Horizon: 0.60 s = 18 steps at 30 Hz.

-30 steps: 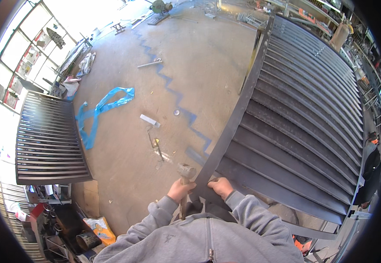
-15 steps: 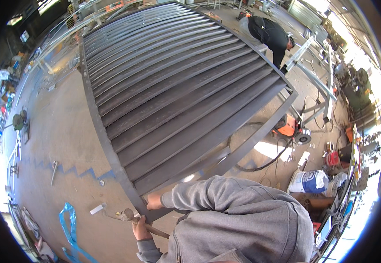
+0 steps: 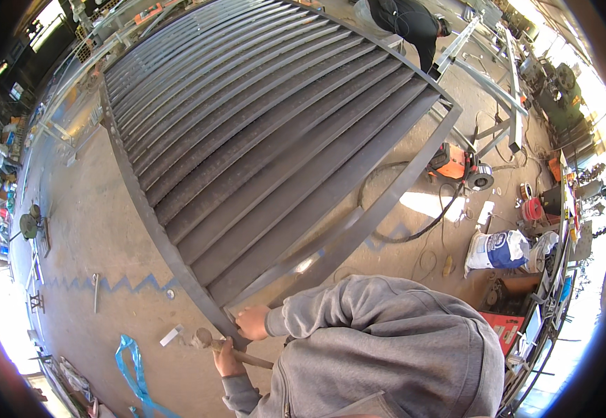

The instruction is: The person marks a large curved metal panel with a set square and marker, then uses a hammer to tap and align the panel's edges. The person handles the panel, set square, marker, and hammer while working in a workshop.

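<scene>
My left hand is closed round the wooden handle of a hammer, whose head points left over the floor. Just beyond it, at the near corner of a big louvred metal panel, is my right hand. Its fingers are curled at the inner side of the dark frame, by the end of the nearest slat. What the fingertips grip is hidden. Rows of grey slats fill the frame, with a gap before its near rail.
An orange machine with a wheel and a black cable lie right of the panel. A co-worker in black bends by metal stands. A white-blue sack lies at right. Blue plastic and a metal bar lie left.
The view has shifted, so the panel sits further left and higher. More of my right hand shows at the frame corner. My left hand keeps hold of the hammer.
</scene>
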Available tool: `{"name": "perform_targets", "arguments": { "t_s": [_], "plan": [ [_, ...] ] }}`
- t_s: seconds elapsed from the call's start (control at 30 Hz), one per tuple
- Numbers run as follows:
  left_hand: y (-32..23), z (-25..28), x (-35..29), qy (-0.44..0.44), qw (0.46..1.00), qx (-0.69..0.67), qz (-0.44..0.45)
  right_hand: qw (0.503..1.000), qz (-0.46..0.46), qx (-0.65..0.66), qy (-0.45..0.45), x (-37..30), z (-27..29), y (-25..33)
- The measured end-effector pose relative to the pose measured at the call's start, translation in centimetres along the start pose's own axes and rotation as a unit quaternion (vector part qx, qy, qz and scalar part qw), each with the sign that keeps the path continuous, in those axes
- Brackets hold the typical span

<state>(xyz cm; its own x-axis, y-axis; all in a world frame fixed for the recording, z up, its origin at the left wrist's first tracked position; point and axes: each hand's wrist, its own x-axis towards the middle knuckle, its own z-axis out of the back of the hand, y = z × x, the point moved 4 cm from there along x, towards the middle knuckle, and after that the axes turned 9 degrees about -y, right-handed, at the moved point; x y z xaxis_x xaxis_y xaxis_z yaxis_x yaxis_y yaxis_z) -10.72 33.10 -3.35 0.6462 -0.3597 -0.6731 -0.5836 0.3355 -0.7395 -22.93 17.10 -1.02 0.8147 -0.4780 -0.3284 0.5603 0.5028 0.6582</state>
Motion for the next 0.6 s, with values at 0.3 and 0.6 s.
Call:
{"name": "perform_targets", "arguments": {
  "t_s": [0.3, 0.6],
  "plan": [
    [-0.5, -1.5, -2.3, 0.006, 0.998, -0.064, -0.008, 0.996, 0.084, -0.014, -0.004, -1.7, 1.5, 0.1],
    [2.1, 0.8, -2.4, -0.031, 0.999, -0.036, -0.002, 0.959, 0.197, -0.004, -0.202, -5.4, 3.7, -1.3]
  ]
}}
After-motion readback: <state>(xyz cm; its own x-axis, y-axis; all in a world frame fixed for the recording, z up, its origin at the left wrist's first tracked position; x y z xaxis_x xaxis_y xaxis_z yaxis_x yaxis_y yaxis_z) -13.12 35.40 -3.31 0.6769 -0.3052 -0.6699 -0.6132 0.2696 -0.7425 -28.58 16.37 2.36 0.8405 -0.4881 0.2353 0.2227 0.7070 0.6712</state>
